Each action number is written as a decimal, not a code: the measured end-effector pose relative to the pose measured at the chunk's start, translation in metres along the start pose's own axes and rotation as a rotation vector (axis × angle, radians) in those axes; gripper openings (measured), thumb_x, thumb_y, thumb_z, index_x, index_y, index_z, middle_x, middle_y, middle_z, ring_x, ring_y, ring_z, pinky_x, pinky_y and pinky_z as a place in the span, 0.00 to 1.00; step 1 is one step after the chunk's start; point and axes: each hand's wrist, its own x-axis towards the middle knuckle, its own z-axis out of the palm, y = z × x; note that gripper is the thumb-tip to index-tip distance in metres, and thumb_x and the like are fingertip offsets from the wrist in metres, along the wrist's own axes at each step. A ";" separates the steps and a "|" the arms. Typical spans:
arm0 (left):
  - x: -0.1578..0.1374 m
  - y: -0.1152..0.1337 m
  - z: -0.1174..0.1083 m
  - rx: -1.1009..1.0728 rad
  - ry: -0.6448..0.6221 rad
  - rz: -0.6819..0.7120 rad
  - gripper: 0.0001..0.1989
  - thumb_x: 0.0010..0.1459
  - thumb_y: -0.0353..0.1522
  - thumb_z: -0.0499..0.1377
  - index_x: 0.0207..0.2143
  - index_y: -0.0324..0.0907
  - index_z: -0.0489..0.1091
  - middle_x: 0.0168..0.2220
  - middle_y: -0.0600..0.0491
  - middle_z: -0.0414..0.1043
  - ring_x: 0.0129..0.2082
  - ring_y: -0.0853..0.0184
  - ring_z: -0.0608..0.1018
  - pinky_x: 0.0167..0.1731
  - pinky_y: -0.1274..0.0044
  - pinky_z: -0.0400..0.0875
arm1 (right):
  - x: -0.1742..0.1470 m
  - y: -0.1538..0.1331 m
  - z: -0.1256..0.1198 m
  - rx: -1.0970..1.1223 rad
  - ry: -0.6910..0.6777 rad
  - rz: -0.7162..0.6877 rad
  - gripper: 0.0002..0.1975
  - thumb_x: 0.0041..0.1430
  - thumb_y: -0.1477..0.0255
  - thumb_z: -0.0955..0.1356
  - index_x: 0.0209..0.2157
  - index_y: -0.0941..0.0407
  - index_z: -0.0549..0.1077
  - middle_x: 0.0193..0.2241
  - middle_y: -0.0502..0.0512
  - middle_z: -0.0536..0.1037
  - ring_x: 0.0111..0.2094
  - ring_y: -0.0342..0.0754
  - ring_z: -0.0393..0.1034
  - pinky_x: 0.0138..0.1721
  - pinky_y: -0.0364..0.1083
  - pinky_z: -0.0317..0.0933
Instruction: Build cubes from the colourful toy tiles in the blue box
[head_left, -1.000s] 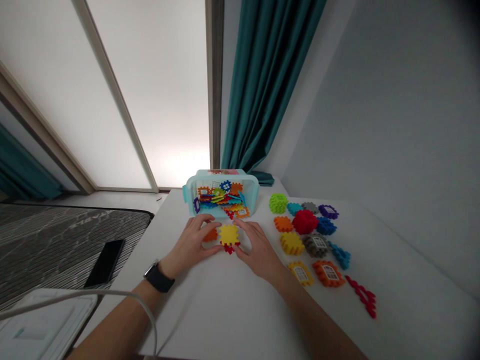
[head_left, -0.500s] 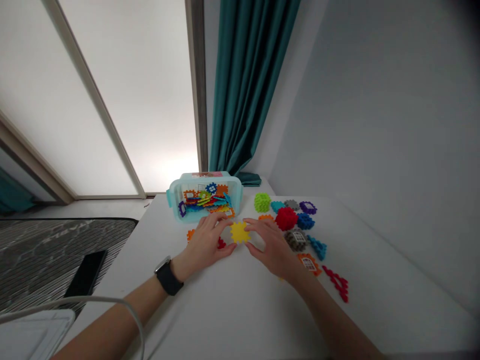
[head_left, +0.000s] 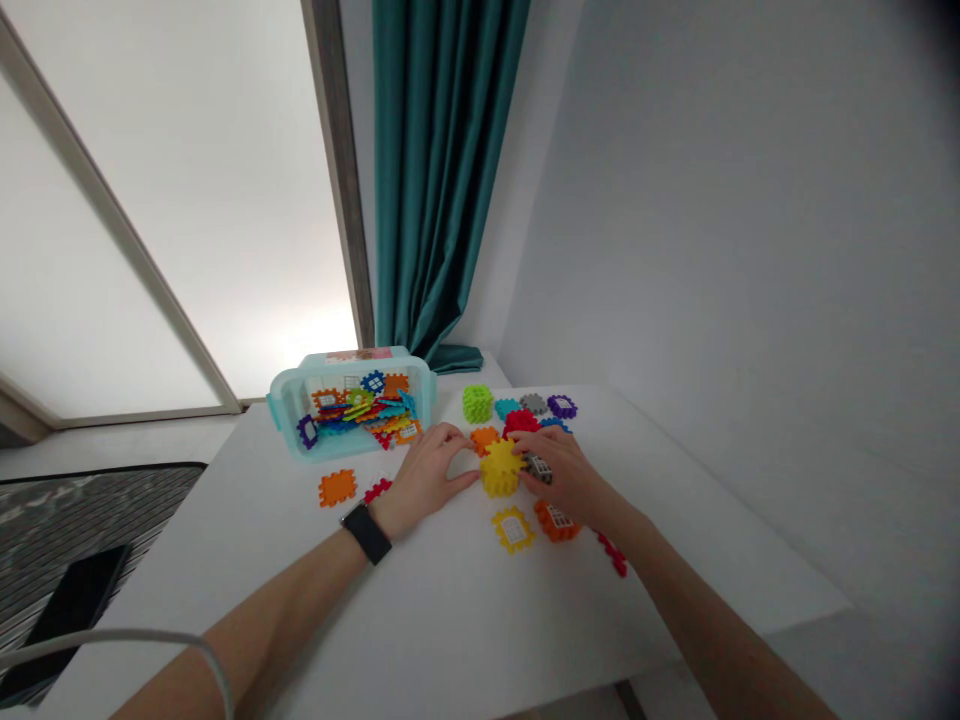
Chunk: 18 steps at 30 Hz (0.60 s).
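Note:
Between my hands is a yellow interlocking toy block [head_left: 501,470] with notched edges, its flat top facing up and its side showing. My left hand [head_left: 429,475], a dark watch on its wrist, has thumb and forefinger at the block's left edge. My right hand [head_left: 564,468] grips the right edge with thumb and fingertips, partly covering a grey block [head_left: 537,467] behind it. Just nearer to me lie a yellow window tile [head_left: 513,530] and an orange window block [head_left: 556,521]. An orange piece [head_left: 484,439] sits right behind the yellow block.
A light-blue bin [head_left: 277,412] of loose tiles lies at the back left. An orange tile [head_left: 337,488] and a red piece [head_left: 377,489] are left of my left hand. Green [head_left: 478,403], red [head_left: 521,423] and purple [head_left: 562,406] pieces stand behind. A white cable [head_left: 112,634] crosses the lower left.
My view has turned right, so the bin appears further left. The yellow piece, flat-looking between my fingers before, now shows as a thick block. The yellow window tile has come out from behind my right hand.

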 end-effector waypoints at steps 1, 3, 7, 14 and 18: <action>0.001 -0.001 0.004 0.006 -0.010 -0.015 0.14 0.58 0.37 0.66 0.46 0.45 0.72 0.47 0.49 0.70 0.49 0.58 0.73 0.49 0.65 0.69 | -0.001 0.001 0.002 -0.007 -0.017 0.006 0.13 0.56 0.75 0.68 0.45 0.52 0.73 0.53 0.57 0.76 0.50 0.57 0.67 0.53 0.59 0.61; 0.004 -0.003 0.010 0.021 -0.030 -0.034 0.14 0.58 0.37 0.66 0.45 0.45 0.73 0.46 0.49 0.70 0.48 0.58 0.73 0.49 0.65 0.68 | -0.001 0.002 0.005 -0.021 -0.061 0.019 0.13 0.56 0.75 0.68 0.44 0.52 0.73 0.53 0.56 0.76 0.48 0.57 0.67 0.52 0.59 0.61; 0.006 -0.004 0.017 0.053 -0.073 -0.055 0.13 0.58 0.37 0.65 0.45 0.45 0.73 0.47 0.49 0.70 0.48 0.57 0.72 0.50 0.64 0.68 | 0.002 0.002 0.009 -0.043 -0.151 0.047 0.11 0.56 0.74 0.68 0.42 0.51 0.73 0.51 0.56 0.77 0.46 0.56 0.66 0.49 0.58 0.60; 0.004 -0.003 0.018 0.092 -0.133 -0.075 0.16 0.57 0.40 0.65 0.46 0.46 0.72 0.47 0.49 0.70 0.48 0.56 0.72 0.49 0.65 0.67 | 0.005 0.002 0.011 -0.028 -0.178 0.048 0.10 0.57 0.74 0.68 0.42 0.52 0.73 0.48 0.56 0.78 0.45 0.55 0.66 0.49 0.57 0.58; 0.004 -0.004 0.021 0.095 -0.148 -0.084 0.18 0.57 0.41 0.65 0.48 0.46 0.72 0.48 0.49 0.70 0.49 0.57 0.72 0.49 0.66 0.68 | 0.005 0.000 0.010 -0.030 -0.178 0.040 0.10 0.57 0.75 0.68 0.42 0.52 0.74 0.47 0.56 0.78 0.44 0.55 0.66 0.48 0.56 0.59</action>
